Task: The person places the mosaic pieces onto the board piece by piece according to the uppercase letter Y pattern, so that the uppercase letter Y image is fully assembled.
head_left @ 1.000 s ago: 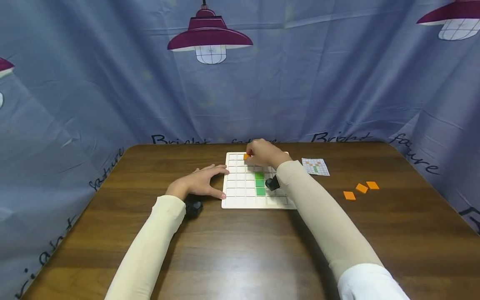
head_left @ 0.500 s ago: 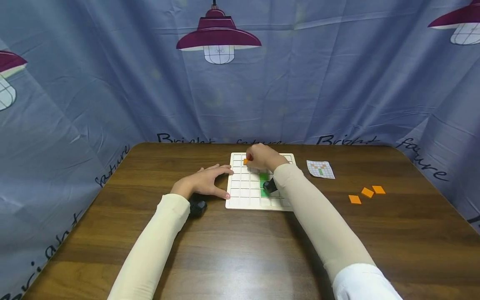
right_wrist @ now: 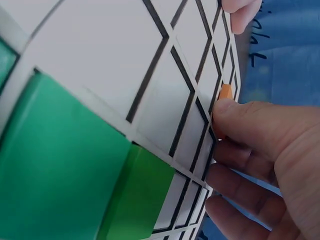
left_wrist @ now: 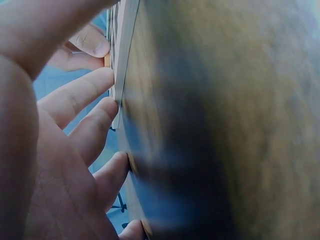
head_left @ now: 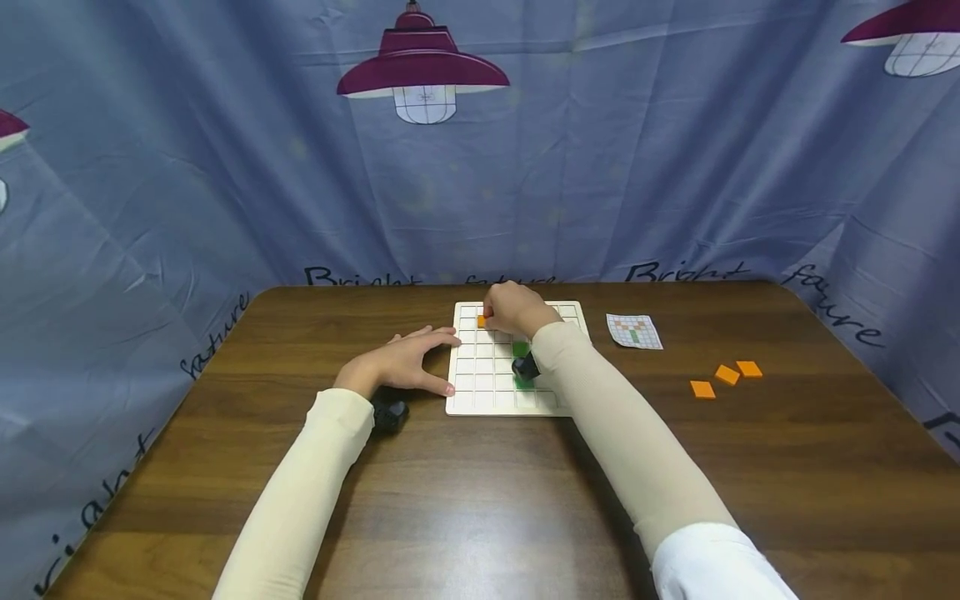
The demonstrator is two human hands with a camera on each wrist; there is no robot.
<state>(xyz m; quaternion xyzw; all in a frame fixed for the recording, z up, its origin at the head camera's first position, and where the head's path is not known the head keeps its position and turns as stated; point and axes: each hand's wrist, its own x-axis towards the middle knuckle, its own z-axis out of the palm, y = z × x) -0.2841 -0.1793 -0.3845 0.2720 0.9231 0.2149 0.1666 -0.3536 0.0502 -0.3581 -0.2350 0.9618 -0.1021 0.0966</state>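
Head view: right hand pinches orange tile at its left, by the gridded board's far-left cells; seated or not, cannot tell. Left hand, farther off, spreads at board's left edge.

Dark brown wooden tabletop, far corners rounded, plank-like grain, pale glare at the near middle. Blue fabric curtain behind the table and along both sides, with vertical folds and creases. Printed on it: maroon pendant lamp at upper centre, white caged bulb below the shade; second maroon lamp at upper right, cut by frame; third lamp at left edge, mostly cropped. Black script lettering runs along the table's back edge and down both sides, "Bright" legible. Left wrist view: tabletop blurred.
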